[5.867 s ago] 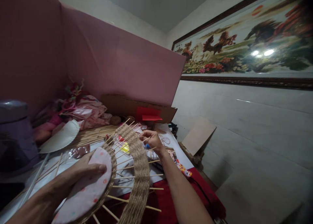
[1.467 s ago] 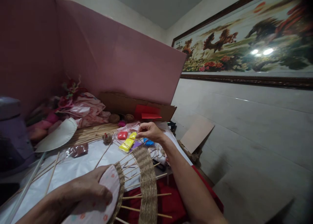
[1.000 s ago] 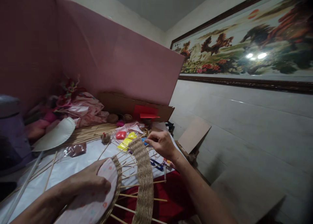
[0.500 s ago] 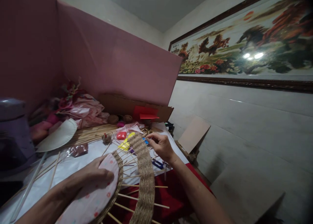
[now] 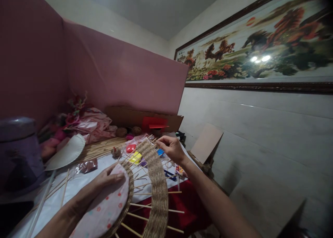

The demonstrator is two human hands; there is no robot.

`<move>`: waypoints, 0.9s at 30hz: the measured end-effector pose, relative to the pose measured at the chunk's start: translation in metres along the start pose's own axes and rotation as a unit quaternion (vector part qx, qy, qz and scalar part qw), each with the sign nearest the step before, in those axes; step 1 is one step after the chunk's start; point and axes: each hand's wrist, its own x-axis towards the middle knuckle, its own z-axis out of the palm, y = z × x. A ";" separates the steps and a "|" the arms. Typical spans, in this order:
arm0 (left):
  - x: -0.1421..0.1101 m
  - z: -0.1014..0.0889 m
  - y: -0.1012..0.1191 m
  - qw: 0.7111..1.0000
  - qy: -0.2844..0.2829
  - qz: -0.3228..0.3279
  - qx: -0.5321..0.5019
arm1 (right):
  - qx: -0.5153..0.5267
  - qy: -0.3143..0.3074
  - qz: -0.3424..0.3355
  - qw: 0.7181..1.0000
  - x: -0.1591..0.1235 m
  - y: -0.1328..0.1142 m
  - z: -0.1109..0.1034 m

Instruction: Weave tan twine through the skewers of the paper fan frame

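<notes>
A round weaving tilts in front of me: a pale flower-print cloth centre (image 5: 104, 210), thin wooden sticks (image 5: 176, 211) radiating outward, and a wide band of brown twine (image 5: 158, 186) woven across them. My left hand (image 5: 105, 184) grips the cloth centre, its thumb on top and the other fingers hidden beneath. At the band's far end my right hand (image 5: 172, 150) is closed in a pinch, its fingertips by the stick ends. Whether they hold a stick or a strand of twine is too small to make out.
Behind the weaving lie red (image 5: 130, 148), yellow (image 5: 135, 158) and blue packets (image 5: 160, 152), plus blue-handled scissors (image 5: 170, 175). A bundle of sticks (image 5: 104, 147), a white fan-shaped piece (image 5: 69, 151) and a purple container (image 5: 20, 151) stand to the left. Cardboard (image 5: 119, 116) edges the back.
The view has shifted slightly, so the weaving sits a little further right. My left hand keeps its grip; my right hand stays pinched by the band's far end.
</notes>
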 end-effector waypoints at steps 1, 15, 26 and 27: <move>-0.001 0.000 0.000 1.000 0.011 0.002 0.000 | 0.029 -0.006 0.010 1.000 0.004 0.000 -0.001; -0.009 0.007 0.002 0.998 -0.020 0.013 -0.054 | 0.294 -0.046 0.125 0.946 0.027 0.020 -0.024; -0.011 0.007 0.004 0.999 -0.024 0.003 -0.046 | 0.420 -0.049 0.200 0.884 0.005 0.022 0.003; -0.011 0.007 0.004 0.998 -0.024 0.005 -0.050 | 0.425 -0.041 0.195 0.883 0.004 0.022 0.008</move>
